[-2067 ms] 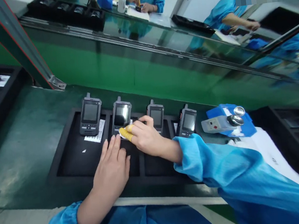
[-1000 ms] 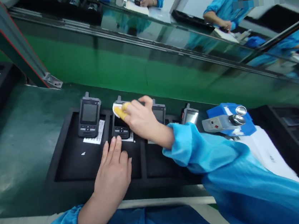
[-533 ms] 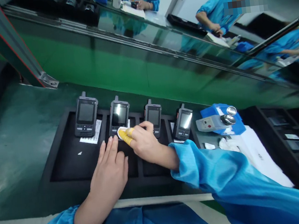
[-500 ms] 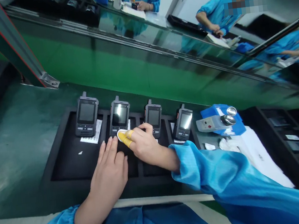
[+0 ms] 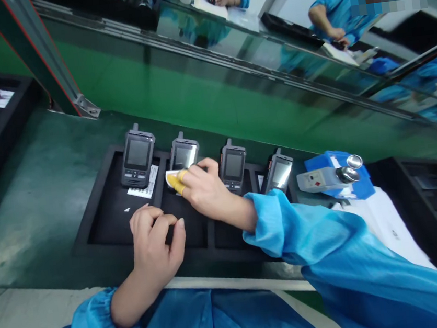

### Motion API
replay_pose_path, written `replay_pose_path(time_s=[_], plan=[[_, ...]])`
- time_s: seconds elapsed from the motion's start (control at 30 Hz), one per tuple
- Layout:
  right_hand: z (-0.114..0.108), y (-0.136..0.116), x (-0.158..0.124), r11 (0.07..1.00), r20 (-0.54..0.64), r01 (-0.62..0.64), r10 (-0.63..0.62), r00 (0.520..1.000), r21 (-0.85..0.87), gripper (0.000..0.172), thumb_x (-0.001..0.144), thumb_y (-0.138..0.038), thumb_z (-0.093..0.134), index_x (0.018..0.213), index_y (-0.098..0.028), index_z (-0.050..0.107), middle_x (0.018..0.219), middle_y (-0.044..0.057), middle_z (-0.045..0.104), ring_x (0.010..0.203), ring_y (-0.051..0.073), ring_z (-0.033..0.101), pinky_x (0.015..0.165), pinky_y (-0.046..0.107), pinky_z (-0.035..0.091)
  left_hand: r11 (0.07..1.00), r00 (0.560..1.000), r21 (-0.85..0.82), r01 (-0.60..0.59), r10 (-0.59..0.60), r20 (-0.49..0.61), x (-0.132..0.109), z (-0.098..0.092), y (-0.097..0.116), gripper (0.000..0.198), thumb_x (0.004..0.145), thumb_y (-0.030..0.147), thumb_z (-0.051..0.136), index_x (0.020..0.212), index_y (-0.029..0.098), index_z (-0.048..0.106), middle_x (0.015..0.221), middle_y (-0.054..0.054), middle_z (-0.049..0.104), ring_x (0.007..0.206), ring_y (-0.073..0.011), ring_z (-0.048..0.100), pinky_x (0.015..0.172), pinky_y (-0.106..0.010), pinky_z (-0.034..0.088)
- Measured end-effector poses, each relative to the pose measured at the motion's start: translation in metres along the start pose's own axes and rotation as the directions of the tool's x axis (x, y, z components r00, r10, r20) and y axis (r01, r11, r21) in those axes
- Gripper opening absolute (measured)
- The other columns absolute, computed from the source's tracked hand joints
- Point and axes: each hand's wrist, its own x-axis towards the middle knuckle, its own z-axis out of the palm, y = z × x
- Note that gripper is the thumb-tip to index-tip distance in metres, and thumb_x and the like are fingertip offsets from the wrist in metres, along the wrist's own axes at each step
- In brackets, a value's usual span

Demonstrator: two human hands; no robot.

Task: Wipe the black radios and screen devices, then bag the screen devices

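Observation:
Several handheld radios with screens lie along the back of a black foam tray [image 5: 100,198]. The leftmost radio [image 5: 137,155] rests partly over a white label [image 5: 152,184]. My right hand [image 5: 205,189], with yellow covers on its fingertips, presses a white pad [image 5: 173,179] against the lower front of the second radio [image 5: 184,151]. The third radio [image 5: 234,165] is just beyond that hand, and the fourth [image 5: 279,170] is near the right sleeve. Above the tray's front, my left hand [image 5: 158,239] hovers with fingers curled but apart and nothing in it.
A blue box [image 5: 365,184] and a clear bottle [image 5: 318,179] with a metal top stand at the right, by white paper [image 5: 395,228]. Black trays [image 5: 416,204] flank both sides. Co-workers in blue sit behind the glass partition.
My left hand has drawn back from the second radio, and its fingers have curled. The right hand with the pad has shifted to the lower left part of that radio. The view has shifted slightly.

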Motion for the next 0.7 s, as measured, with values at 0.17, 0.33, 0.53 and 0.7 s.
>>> replay_pose_path(time_s=[0.17,0.33,0.53,0.7], plan=[[-0.003,0.003,-0.015,0.996,-0.1,0.056,-0.049,0.994,0.067,0.026,0.092,-0.017,0.044,0.083,-0.02,0.068,0.074,0.0,0.058,0.079,0.015,0.043,0.081,0.038,0.018,0.999,1.0,0.033,-0.002,0.002,0.014,0.0,0.0,0.0,0.011,0.084,0.019,0.052,0.074,0.019,0.056,0.075,-0.003,0.052,0.077,-0.0178,0.055,0.086,-0.041,0.047],[0.005,0.053,-0.012,0.935,-0.109,-0.354,0.35,0.931,-0.023,0.033,0.09,-0.011,0.04,0.103,-0.025,0.066,0.097,0.002,0.063,0.088,0.017,0.048,0.08,0.038,0.018,0.97,0.965,0.208,-0.124,0.069,0.254,0.003,0.008,0.003,0.025,0.088,0.017,0.044,0.107,0.011,0.059,0.118,-0.017,0.061,0.118,-0.0319,0.051,0.102,-0.055,0.034],[0.004,0.018,-0.036,0.994,-0.072,-0.104,0.103,0.992,-0.022,0.029,0.09,-0.013,0.04,0.092,-0.019,0.069,0.079,0.002,0.064,0.073,0.013,0.048,0.081,0.036,0.019,0.948,0.933,0.271,-0.164,0.061,0.354,0.003,0.019,0.004,0.036,0.091,0.019,0.037,0.12,0.004,0.052,0.133,-0.02,0.052,0.127,-0.0336,0.045,0.106,-0.057,0.031],[-0.015,0.01,-0.02,0.995,-0.075,-0.082,0.086,0.993,0.061,0.028,0.086,-0.012,0.042,0.089,-0.02,0.068,0.086,0.002,0.065,0.079,0.013,0.051,0.082,0.037,0.019,0.971,0.96,0.202,-0.132,0.074,0.271,0.002,0.013,0.001,0.03,0.09,0.016,0.038,0.113,0.007,0.056,0.128,-0.02,0.057,0.125,-0.0307,0.048,0.104,-0.053,0.035]])
